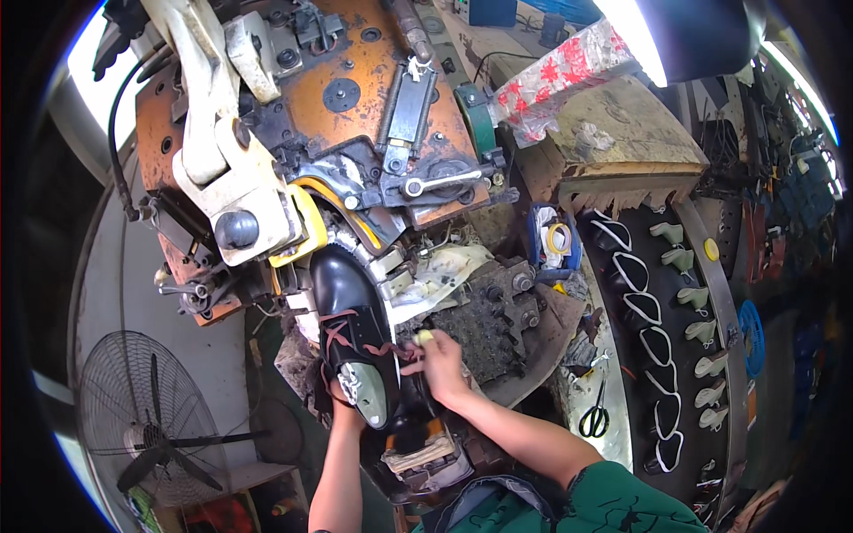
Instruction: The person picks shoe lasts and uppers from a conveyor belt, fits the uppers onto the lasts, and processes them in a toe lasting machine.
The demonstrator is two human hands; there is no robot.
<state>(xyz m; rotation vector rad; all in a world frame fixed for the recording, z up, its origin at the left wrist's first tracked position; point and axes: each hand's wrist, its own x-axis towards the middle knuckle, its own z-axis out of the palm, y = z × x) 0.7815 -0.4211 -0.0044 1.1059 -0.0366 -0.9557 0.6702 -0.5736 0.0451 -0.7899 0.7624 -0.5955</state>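
A black lace-up shoe (345, 284) on a grey-green last (370, 392) points away from me, its toe under the yellow pad (308, 224) of a machine. My left hand (346, 401) grips it from beneath near the heel; the shoe hides most of those fingers. Reddish-brown laces (338, 333) cross the shoe's front and trail right toward my right hand (440, 366). That hand is closed, its fingers pinched together beside the shoe. Pale yellow shows at a fingertip; whether it is a cover or a held piece I cannot tell. The lace reaches these fingers.
The orange-brown machine (342, 62) fills the space ahead. To the right, a curved rack (641, 426) carries several black shoe uppers and grey-green lasts. Black scissors (595, 416) lie beside it. A blue bin (553, 240) stands near a wooden box (613, 133). A caged fan (147, 426) is at left.
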